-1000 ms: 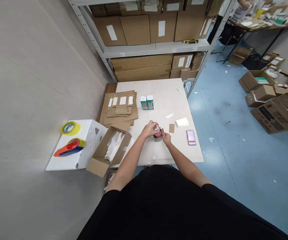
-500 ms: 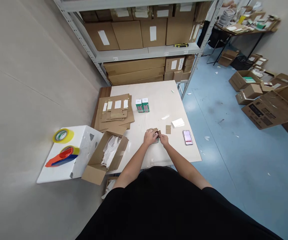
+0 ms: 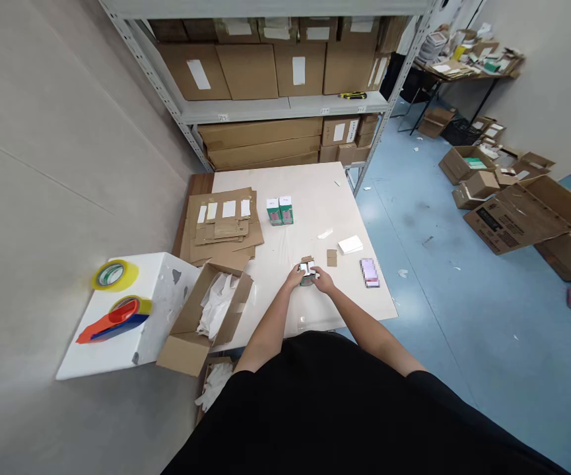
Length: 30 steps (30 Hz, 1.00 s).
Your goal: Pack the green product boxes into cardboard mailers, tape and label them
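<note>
A small green-and-white box is on the table between my hands, its white top showing. My left hand grips its left side, and my right hand holds the right side with fingers at the top. Just behind the box is a small brown cardboard piece; whether it touches the box I cannot tell. Another creased cardboard piece lies flat to the right. Farther back, two similar green-and-white boxes, a left one and a right one, stand side by side.
White cards and a pixelated phone-like object lie on the table's right side. Flattened cardboard covers the left. An open carton with white bags stands near tape rolls. Behind rises a shelf rack.
My right hand has let go of a brown cardboard piece and now holds the box's right side. My left hand has shifted from over the box to its left side, exposing the white top.
</note>
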{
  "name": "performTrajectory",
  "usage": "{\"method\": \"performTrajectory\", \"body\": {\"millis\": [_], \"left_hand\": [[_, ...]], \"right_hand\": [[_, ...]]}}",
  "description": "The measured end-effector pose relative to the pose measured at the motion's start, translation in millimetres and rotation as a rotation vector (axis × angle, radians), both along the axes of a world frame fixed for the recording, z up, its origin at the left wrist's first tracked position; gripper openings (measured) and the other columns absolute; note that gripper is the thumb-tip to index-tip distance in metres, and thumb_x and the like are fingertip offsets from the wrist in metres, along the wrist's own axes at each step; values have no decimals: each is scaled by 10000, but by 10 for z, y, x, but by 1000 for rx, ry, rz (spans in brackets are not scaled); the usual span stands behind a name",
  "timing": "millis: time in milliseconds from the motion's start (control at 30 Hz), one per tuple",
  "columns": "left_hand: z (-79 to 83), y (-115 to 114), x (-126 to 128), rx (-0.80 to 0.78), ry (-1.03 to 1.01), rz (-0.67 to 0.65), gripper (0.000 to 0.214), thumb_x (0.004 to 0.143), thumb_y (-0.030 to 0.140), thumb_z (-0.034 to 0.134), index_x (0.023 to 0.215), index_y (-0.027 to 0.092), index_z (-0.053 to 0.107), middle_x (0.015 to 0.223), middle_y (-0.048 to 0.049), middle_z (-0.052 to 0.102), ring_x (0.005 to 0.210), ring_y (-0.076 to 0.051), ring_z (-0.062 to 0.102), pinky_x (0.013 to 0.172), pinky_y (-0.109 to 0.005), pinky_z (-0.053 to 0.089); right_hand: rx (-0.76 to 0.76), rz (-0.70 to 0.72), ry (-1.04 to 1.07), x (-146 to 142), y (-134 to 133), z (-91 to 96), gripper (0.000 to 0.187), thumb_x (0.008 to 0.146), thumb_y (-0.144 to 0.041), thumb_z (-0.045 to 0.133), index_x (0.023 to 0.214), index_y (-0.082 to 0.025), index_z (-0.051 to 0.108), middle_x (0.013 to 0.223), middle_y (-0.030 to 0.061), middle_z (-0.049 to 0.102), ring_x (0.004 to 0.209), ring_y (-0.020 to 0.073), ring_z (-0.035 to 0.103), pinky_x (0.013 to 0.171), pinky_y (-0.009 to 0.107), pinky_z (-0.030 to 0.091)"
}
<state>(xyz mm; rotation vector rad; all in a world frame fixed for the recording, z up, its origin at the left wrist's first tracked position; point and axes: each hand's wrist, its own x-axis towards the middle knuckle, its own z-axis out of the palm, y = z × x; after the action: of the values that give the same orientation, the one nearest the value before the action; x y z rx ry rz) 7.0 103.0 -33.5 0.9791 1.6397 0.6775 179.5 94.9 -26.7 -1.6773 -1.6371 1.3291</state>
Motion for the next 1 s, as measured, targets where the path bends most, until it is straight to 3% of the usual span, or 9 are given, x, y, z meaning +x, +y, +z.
{"method": "performTrajectory", "body": {"millis": [200, 333, 467, 667, 867, 1000], "left_hand": [[-56, 64, -87, -12, -164, -5, 604, 780, 173, 691, 1379, 204, 616, 1394, -133, 681, 1174, -265, 695, 1006, -390, 559], [-110, 45, -159, 157, -159, 51, 706, 687, 121, 766, 1369, 219, 614, 1509, -141, 590, 1292, -297, 634, 1086, -431, 523], [-156, -10, -236, 240, -195, -10, 669, 671, 104, 766, 1314, 227, 630, 1518, -108, 584, 1323, -294, 616, 1110, -437, 505], [-146, 68, -163, 86, -211, 124, 537, 681, 80, 718, 1202, 189, 646, 1344, -140, 701, 1240, -258, 667, 1040, -383, 535], [-68, 186, -112, 22, -237, 193, 751, 700, 171, 711, 1431, 239, 555, 1291, -119, 742, 1189, -254, 695, 961, -389, 560], [-34, 238, -128, 27, -291, 156, 635, 667, 157, 679, 1300, 188, 702, 1309, -147, 741, 1202, -299, 700, 993, -431, 560]], "right_hand": [[-54, 30, 74, 70, -45, -104, 500, 788, -221, 738, 1277, -314, 696, 1315, 18, 724, 1102, 253, 707, 1074, 464, 546], [-49, -98, 149, 107, -96, -150, 545, 818, -258, 715, 1356, -294, 633, 1315, 67, 711, 1035, 227, 733, 992, 431, 586], [3, -170, 161, 113, -110, -146, 544, 866, -320, 692, 1401, -285, 597, 1301, 91, 712, 1046, 222, 731, 980, 413, 583], [21, -39, 16, 21, -117, -128, 454, 850, -239, 690, 1298, -311, 691, 1327, 42, 719, 1041, 243, 716, 1015, 438, 563], [6, 60, -109, 70, -113, -123, 521, 828, -200, 707, 1323, -360, 683, 1142, 5, 760, 1027, 270, 720, 969, 431, 566], [1, 78, -119, 97, -90, -105, 531, 821, -213, 709, 1330, -364, 677, 1111, -3, 761, 1018, 260, 725, 967, 405, 564]]}}
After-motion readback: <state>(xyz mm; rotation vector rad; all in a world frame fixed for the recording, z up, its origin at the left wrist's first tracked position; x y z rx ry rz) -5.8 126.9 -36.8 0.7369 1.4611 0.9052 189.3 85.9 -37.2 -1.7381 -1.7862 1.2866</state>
